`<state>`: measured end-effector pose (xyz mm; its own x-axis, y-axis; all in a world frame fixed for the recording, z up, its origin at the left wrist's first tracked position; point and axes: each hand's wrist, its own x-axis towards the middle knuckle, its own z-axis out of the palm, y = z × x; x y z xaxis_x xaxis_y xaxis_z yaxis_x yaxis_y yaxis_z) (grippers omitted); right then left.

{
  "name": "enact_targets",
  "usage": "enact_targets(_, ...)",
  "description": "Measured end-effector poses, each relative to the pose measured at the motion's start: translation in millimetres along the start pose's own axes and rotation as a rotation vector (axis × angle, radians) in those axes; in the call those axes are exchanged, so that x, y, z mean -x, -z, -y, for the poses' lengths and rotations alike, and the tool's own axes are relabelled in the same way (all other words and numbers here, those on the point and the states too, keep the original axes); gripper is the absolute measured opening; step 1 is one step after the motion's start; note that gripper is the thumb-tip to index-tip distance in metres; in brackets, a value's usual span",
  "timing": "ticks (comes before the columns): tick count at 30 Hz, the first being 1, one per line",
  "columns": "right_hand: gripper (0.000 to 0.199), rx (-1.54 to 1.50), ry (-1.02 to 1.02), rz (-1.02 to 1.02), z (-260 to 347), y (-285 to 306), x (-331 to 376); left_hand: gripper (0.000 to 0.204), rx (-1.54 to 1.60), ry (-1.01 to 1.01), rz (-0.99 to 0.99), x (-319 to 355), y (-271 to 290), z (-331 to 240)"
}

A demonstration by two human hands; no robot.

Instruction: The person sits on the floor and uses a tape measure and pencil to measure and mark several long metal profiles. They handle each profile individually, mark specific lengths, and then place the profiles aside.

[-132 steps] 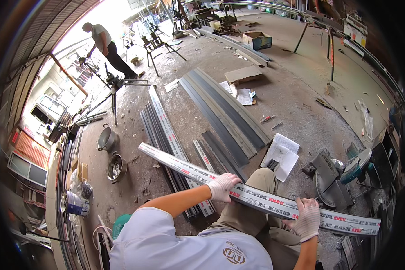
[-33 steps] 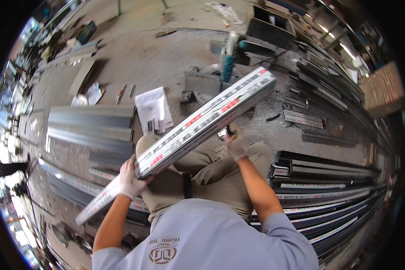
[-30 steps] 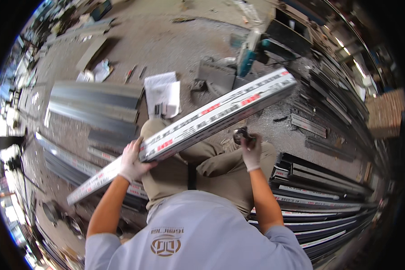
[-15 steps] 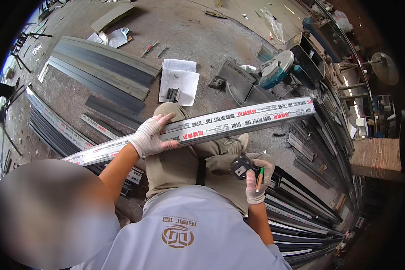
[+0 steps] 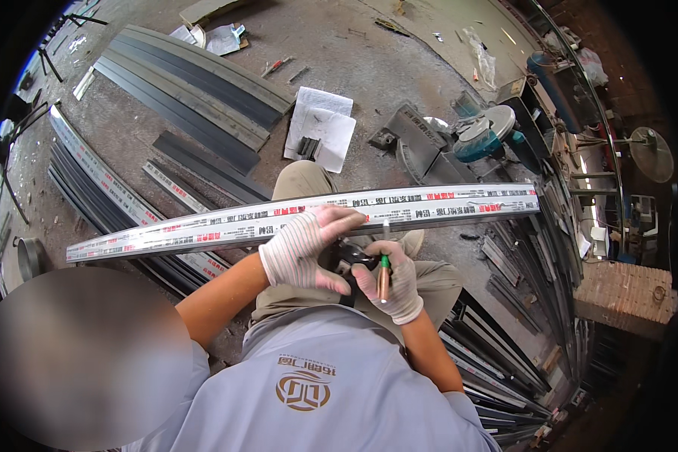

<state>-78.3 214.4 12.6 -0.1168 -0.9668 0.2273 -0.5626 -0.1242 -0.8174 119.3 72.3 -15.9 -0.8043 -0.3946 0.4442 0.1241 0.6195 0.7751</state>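
A long metal profile [image 5: 226,228] wrapped in white printed film lies across my lap, its right end over the floor. My left hand [image 5: 301,248], in a striped white glove, is at the profile's near edge with fingers stretched out and thumb spread. Close by its palm is a black tape measure [image 5: 355,256], gripped by my gloved right hand [image 5: 395,285]. That same hand also keeps a green-and-brown marker [image 5: 384,280] between its fingers, light tip pointing away from me. The left fingertips lie over the film, and whether they touch the tape measure cannot be made out.
Dark profiles [image 5: 196,83] lie on the floor ahead left, more [image 5: 497,354] at my right. White papers [image 5: 320,124] hold a short profile piece. A teal cutting saw [image 5: 486,135] stands ahead right, near a fan [image 5: 650,154]. A brick block [image 5: 621,292] is far right.
My left hand has let go of the profile and moved right. My right hand has brought the tape measure and marker left toward it. The profile now lies more level, shifted left.
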Motion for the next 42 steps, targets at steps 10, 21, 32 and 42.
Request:
enact_targets(10,0.041,-0.079,-0.214,0.261,13.4,19.7,-11.6,0.067,0.375,0.331,0.013,-15.8,-14.3,-42.6)
enact_targets(21,0.012,-0.481,-0.177,0.248,14.9,16.4,-7.4,0.089,0.535,0.543,0.137,6.3,-4.0,-31.8)
enact_targets(32,0.054,-0.434,-0.162,0.312,20.6,35.7,18.7,0.073,0.675,0.765,0.461,8.9,9.4,-39.3)
enact_targets(42,0.044,-0.611,-0.244,-0.315,-205.1,303.1,90.6,0.031,0.089,0.890,0.430,34.6,83.2,-36.4)
